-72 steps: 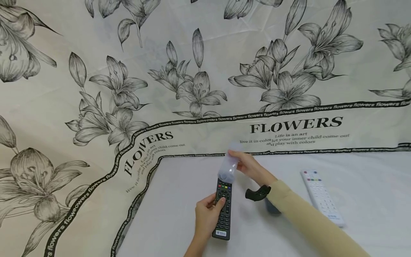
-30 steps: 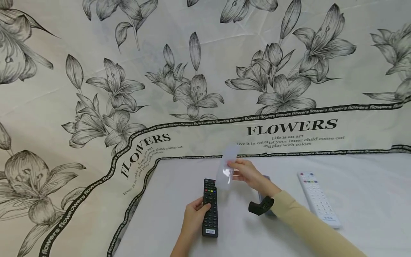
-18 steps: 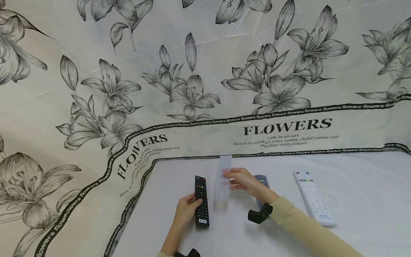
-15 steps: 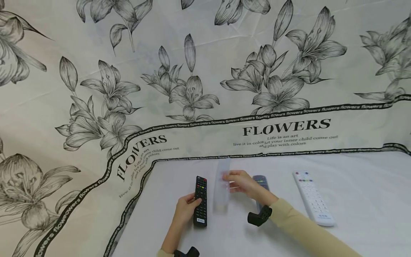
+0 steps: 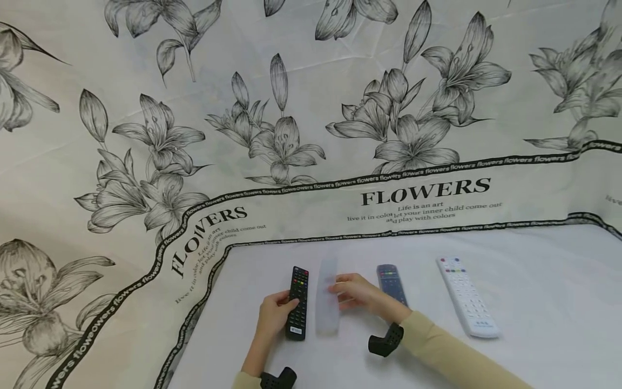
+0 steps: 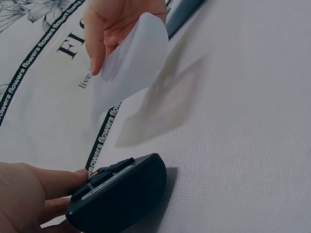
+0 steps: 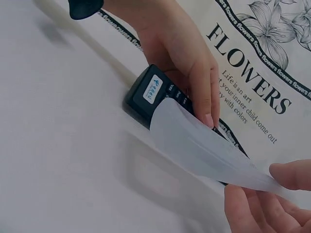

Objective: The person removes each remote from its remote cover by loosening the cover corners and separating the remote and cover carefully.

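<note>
A black remote control [image 5: 298, 305] with a white label at its near end lies in my left hand [image 5: 272, 319], thumb on the buttons and fingers behind its left side. Just to its right, my right hand [image 5: 362, 294] pinches a translucent plastic sleeve [image 5: 326, 302] between thumb and fingers. Remote and sleeve are apart. In the left wrist view the sleeve [image 6: 138, 58] hangs above the white cloth, casting a shadow, while the remote [image 6: 121, 199] sits low and close to the surface. From the right wrist, the sleeve [image 7: 194, 150] partly covers the remote [image 7: 138, 102] in view.
A dark blue-grey remote [image 5: 391, 281] lies behind my right wrist, partly hidden by it. Farther right is a white remote [image 5: 467, 300]. The white tabletop [image 5: 549, 292] meets a flower-printed cloth [image 5: 301, 216] at the back and left.
The sleeve, earlier over the black remote's far end, has come off it and moved down beside it. My left hand and the remote have shifted left, uncovering more of the blue-grey remote.
</note>
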Action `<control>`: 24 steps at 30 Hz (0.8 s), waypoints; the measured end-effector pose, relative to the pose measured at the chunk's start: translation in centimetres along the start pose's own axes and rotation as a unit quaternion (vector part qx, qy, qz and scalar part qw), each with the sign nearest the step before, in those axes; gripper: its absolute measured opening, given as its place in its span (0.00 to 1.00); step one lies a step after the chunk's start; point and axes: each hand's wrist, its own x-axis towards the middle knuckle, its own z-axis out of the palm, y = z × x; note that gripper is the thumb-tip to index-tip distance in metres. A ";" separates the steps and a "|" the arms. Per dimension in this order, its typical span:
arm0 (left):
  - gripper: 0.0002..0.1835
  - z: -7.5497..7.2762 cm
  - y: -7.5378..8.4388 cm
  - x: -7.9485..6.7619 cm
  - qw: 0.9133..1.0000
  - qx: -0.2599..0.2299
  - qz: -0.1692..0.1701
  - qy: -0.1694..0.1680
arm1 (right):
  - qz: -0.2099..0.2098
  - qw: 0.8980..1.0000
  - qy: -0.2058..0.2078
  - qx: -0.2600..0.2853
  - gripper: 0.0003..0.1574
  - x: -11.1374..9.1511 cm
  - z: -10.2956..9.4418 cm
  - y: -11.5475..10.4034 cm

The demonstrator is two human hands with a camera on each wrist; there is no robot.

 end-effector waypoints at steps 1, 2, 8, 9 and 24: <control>0.20 -0.1 0.0 0.0 1.000 0.005 0.003 0.005 | -0.001 1.000 -0.004 -0.001 0.32 0.0 0.2 0.1; 0.20 -0.2 0.0 0.1 1.000 0.009 0.006 0.008 | -0.003 1.000 -0.008 -0.001 0.30 0.0 0.4 0.1; 0.20 -0.6 0.1 0.3 0.998 0.046 0.027 0.026 | -0.014 0.999 -0.041 0.017 0.23 0.1 1.2 0.3; 0.20 -0.7 0.1 0.3 0.998 0.054 0.032 0.030 | -0.013 0.999 -0.044 0.018 0.25 0.1 1.3 0.3; 0.14 -0.9 0.2 -0.8 0.992 0.105 0.022 0.067 | -0.044 0.982 0.031 -0.180 0.38 -1.1 1.8 0.7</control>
